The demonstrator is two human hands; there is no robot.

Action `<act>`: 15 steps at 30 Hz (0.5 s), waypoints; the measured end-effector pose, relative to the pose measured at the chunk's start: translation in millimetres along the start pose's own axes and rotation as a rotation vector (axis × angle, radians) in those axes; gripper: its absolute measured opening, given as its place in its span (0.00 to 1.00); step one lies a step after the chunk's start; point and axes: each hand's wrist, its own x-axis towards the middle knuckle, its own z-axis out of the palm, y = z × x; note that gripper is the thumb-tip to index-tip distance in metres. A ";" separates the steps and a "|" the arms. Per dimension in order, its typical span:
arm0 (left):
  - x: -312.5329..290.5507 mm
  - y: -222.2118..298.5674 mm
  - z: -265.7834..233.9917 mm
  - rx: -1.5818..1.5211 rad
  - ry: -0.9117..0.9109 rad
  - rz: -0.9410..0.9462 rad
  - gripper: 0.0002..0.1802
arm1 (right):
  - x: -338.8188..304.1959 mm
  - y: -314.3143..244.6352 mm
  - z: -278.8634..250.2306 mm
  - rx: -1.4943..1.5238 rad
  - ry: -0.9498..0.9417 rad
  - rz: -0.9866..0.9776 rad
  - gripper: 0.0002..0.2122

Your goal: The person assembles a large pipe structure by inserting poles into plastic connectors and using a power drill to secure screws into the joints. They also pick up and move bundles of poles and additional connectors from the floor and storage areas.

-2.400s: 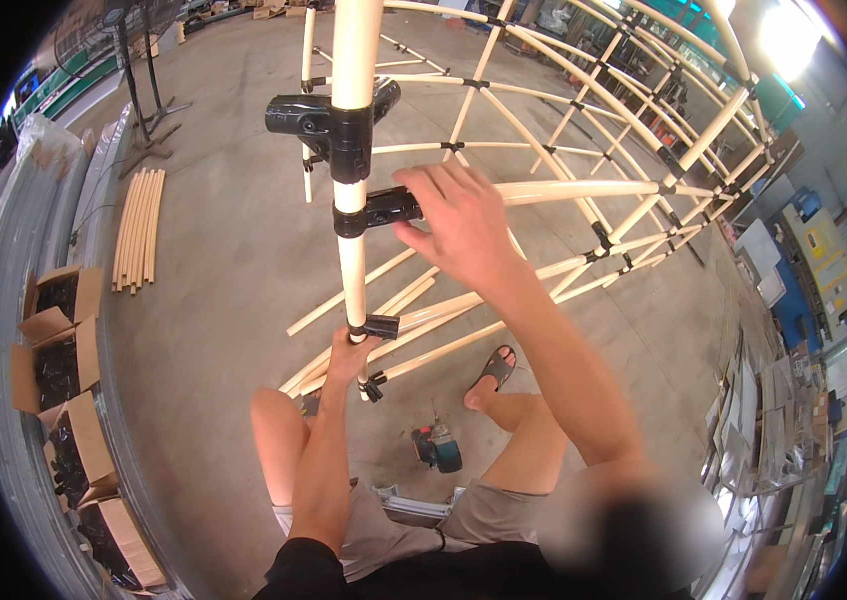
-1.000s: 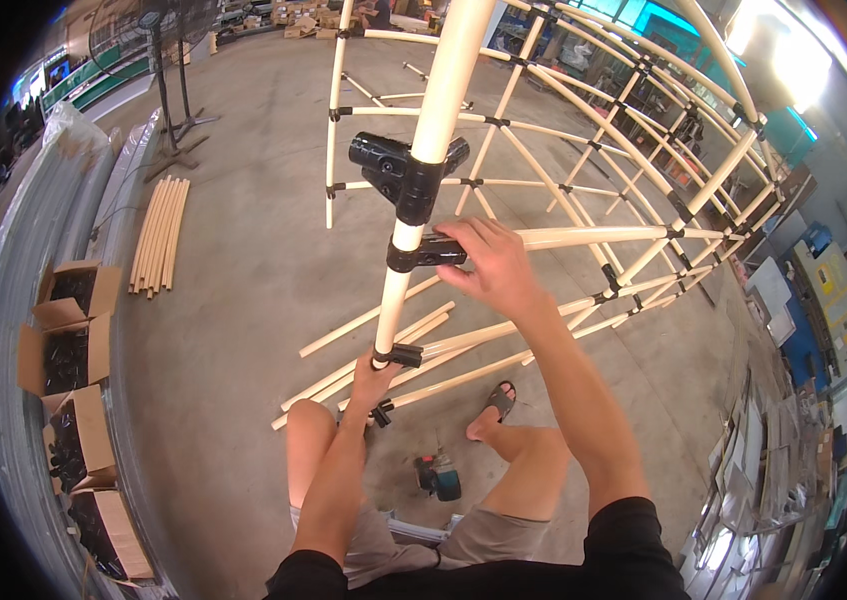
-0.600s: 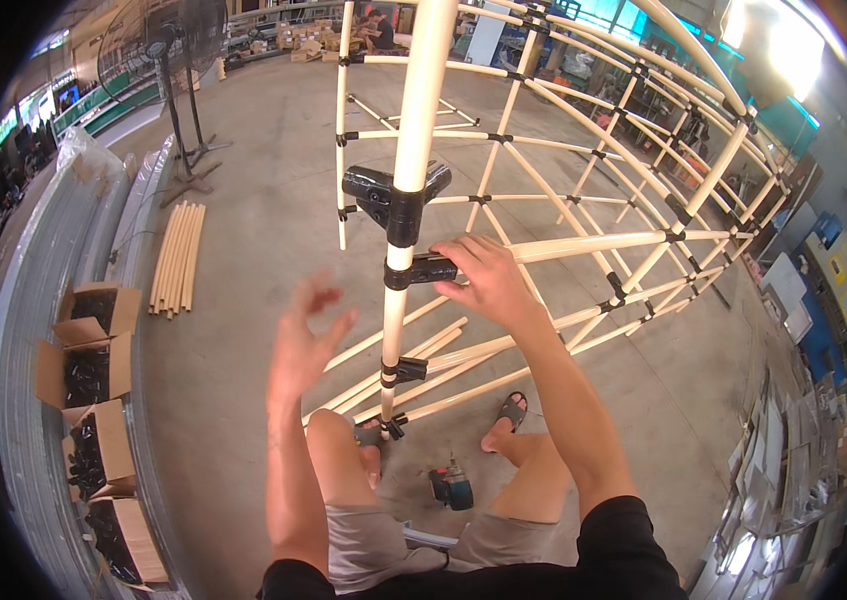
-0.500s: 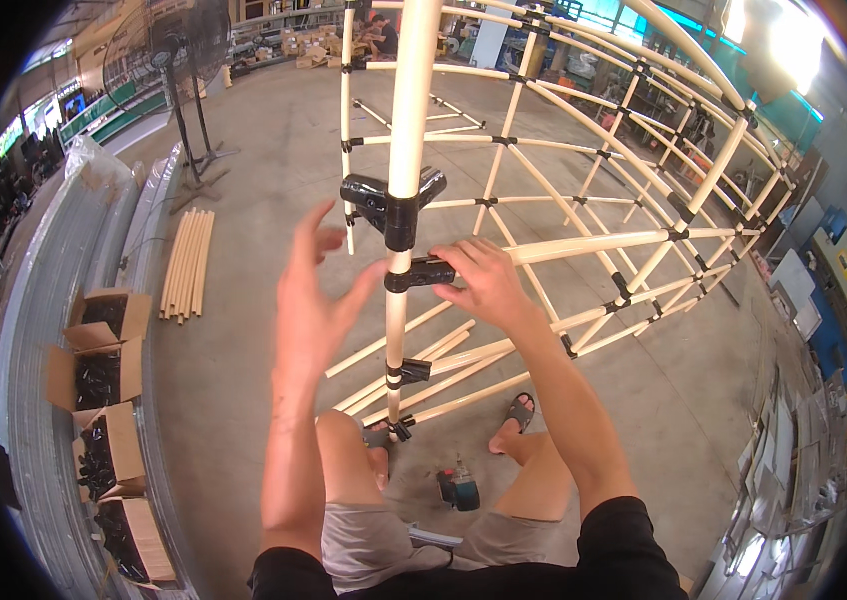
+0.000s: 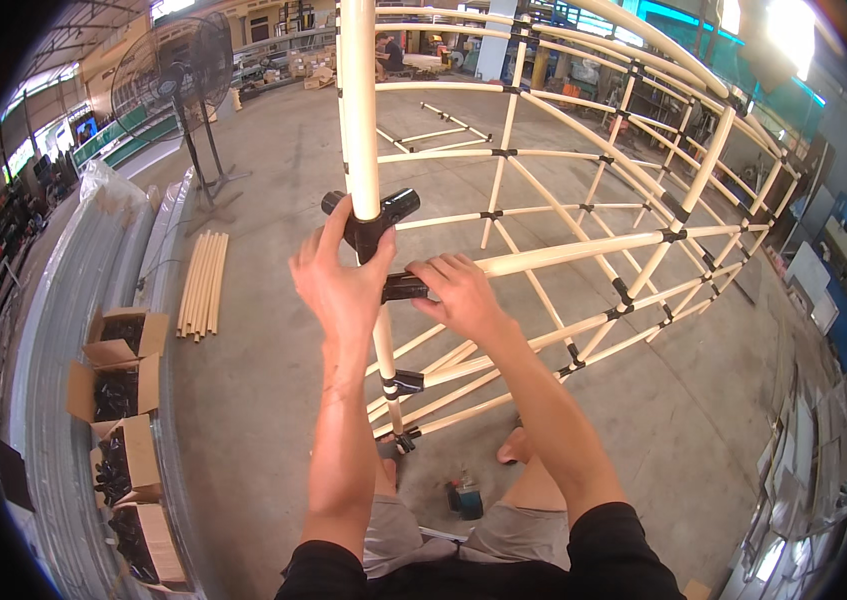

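A cream-coloured upright pipe [image 5: 364,120] stands in front of me, with black pipe joints along it. My left hand [image 5: 336,278] is closed round the upper branched joint [image 5: 371,234], thumb on its right side. Just below, my right hand [image 5: 458,298] grips the black side joint [image 5: 401,288] where the long horizontal pipe [image 5: 573,251] meets the upright; its fingers lie over the top and hide part of that junction. Further down the upright is another black joint [image 5: 405,382], touched by neither hand.
The pipe frame [image 5: 648,260] stretches off to the right. On the left are cartons of black joints [image 5: 115,394], loose pipes [image 5: 203,285], wrapped metal lengths [image 5: 68,330] and a standing fan [image 5: 171,85]. A power drill [image 5: 464,499] lies between my feet. Another person [image 5: 391,55] sits far back.
My left hand has gone from open beside the upright to closed round the upper joint. My right hand keeps its hold on the side joint. The view has shifted slightly.
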 end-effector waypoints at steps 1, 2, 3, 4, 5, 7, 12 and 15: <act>-0.7 -3.3 0.3 0.002 0.027 0.023 0.26 | 0.5 -2.0 1.6 0.009 0.013 -0.009 0.21; 0.6 -4.9 -0.9 -0.027 0.019 0.012 0.26 | 0.9 -3.5 3.4 0.019 0.027 -0.018 0.21; 2.1 -5.8 -1.7 -0.058 0.008 -0.001 0.25 | -0.4 -3.8 4.7 0.014 0.020 -0.005 0.21; 4.1 -4.6 -2.6 -0.088 -0.003 -0.012 0.25 | -1.1 -4.1 6.4 0.011 0.014 0.007 0.21; 9.0 1.1 -1.1 -0.099 0.067 -0.009 0.24 | -1.4 -4.0 7.7 0.010 0.010 0.019 0.21; 36.3 24.6 -8.2 -0.108 0.211 0.010 0.22 | 6.3 -9.2 7.1 0.034 0.020 0.030 0.21; 59.0 45.8 -23.0 -0.279 -0.252 -0.265 0.30 | -3.1 3.3 0.9 0.016 0.014 0.045 0.21; 51.6 27.5 -8.7 -0.367 -0.253 -0.168 0.33 | -4.0 -0.9 8.9 0.034 0.038 0.033 0.21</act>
